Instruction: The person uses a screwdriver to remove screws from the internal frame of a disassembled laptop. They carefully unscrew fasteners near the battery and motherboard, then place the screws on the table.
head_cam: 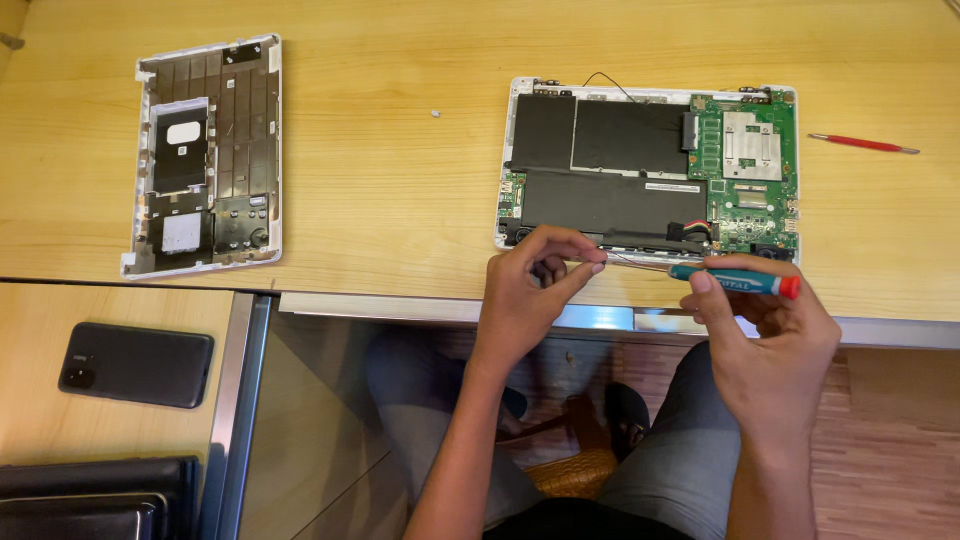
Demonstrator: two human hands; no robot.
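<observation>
Pinching the thin shaft, the left hand (535, 275) steadies a light, stiff screwdriver (735, 281); the right hand (765, 335) has its grip clamped on the ribbed handle, near the fragile opened laptop (650, 165).

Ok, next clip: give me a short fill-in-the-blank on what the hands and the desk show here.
1. The right hand holds a screwdriver with a teal handle and a ____ end cap.
2. The left hand pinches the screwdriver's ____ at the near edge of the opened laptop.
3. The detached bottom cover lies to the ____ of the laptop.
4. A dark ____ lies on the lower side surface.

Missing words: red; tip; left; phone
</observation>
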